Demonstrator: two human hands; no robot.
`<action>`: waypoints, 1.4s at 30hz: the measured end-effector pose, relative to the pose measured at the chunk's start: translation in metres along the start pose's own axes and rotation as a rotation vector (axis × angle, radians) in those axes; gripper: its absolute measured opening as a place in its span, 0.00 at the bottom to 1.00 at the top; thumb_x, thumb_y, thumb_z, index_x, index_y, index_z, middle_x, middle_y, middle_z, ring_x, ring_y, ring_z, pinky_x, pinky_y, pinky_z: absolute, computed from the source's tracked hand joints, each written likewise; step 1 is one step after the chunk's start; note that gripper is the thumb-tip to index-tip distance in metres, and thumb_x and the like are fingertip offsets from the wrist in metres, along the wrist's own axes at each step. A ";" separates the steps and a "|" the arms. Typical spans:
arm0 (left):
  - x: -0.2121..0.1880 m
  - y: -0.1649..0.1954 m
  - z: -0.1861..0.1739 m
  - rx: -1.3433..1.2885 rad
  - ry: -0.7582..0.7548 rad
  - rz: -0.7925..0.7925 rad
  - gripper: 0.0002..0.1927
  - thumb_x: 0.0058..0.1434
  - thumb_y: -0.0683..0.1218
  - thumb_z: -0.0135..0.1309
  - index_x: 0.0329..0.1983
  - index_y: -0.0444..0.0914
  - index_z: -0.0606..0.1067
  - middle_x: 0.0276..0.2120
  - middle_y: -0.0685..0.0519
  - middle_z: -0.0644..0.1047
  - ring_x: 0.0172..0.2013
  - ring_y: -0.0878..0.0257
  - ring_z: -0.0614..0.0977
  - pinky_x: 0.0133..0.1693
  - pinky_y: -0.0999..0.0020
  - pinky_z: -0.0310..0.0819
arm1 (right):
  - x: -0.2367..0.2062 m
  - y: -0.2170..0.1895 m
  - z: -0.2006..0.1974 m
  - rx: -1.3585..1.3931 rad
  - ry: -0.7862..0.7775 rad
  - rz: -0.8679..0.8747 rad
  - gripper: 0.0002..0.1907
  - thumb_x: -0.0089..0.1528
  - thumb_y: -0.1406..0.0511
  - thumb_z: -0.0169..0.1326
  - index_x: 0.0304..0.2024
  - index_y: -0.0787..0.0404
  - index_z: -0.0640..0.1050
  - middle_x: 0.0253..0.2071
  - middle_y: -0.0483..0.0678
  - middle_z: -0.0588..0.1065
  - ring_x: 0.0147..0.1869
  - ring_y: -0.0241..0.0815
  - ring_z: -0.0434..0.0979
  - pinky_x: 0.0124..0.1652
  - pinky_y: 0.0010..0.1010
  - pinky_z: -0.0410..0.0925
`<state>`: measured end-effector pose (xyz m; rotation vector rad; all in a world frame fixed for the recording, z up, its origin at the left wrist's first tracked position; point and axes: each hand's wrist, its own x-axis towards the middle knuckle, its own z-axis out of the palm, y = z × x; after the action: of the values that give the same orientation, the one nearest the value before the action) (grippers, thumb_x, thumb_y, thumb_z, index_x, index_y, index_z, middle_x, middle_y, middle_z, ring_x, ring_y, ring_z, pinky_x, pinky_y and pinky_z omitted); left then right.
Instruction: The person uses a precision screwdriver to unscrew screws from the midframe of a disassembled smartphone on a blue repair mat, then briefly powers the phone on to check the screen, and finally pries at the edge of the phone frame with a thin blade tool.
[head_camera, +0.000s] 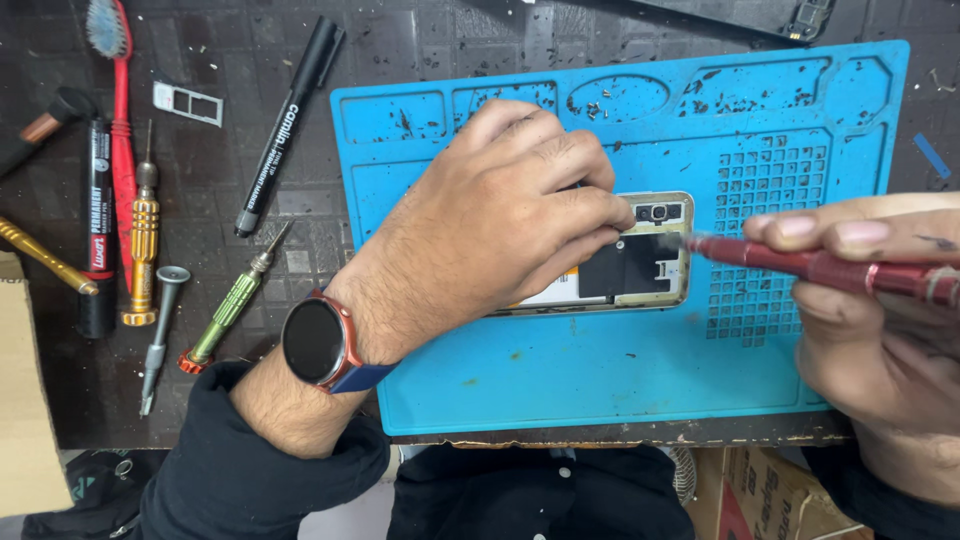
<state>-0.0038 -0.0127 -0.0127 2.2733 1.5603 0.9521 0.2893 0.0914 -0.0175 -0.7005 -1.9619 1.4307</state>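
Phone (640, 262) opened, on blue mat (620, 370), dark cluttered bench (300, 210).

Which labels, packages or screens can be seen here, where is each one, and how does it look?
Smartwatch screen: on the left hand's wrist, round, dark, blank.
Black marker: left of the blue mat, white print along the barrel.
Second black marker: far left, red and white label.
Cardboard box: bottom right under the table edge, brown with red print.

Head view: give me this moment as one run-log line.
left hand: pressing down opened phone | right hand: holding red screwdriver, tip at phone's upper edge | surface: blue mat
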 end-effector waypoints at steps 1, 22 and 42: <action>0.000 0.000 0.000 -0.004 -0.002 -0.007 0.07 0.69 0.48 0.63 0.47 0.43 0.80 0.42 0.57 0.74 0.48 0.57 0.76 0.58 0.57 0.68 | -0.003 0.005 -0.003 -0.038 0.009 -0.014 0.07 0.73 0.75 0.49 0.53 0.63 0.69 0.49 0.52 0.77 0.54 0.43 0.83 0.65 0.43 0.80; -0.001 -0.003 0.004 -0.044 0.005 -0.021 0.07 0.70 0.48 0.62 0.47 0.43 0.79 0.43 0.57 0.75 0.50 0.57 0.77 0.59 0.57 0.67 | 0.008 -0.007 0.008 -0.285 -0.107 -0.256 0.30 0.75 0.80 0.55 0.68 0.51 0.58 0.50 0.53 0.68 0.54 0.51 0.83 0.58 0.41 0.82; 0.007 0.003 -0.014 -0.055 -0.058 0.023 0.38 0.44 0.62 0.72 0.53 0.37 0.76 0.44 0.50 0.73 0.49 0.51 0.75 0.57 0.52 0.65 | -0.012 0.014 -0.023 -0.065 -0.128 0.009 0.06 0.77 0.73 0.50 0.54 0.62 0.69 0.46 0.51 0.74 0.51 0.45 0.81 0.61 0.41 0.79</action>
<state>-0.0090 -0.0104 0.0025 2.2649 1.4691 0.9153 0.3147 0.1015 -0.0278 -0.6617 -2.1134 1.4547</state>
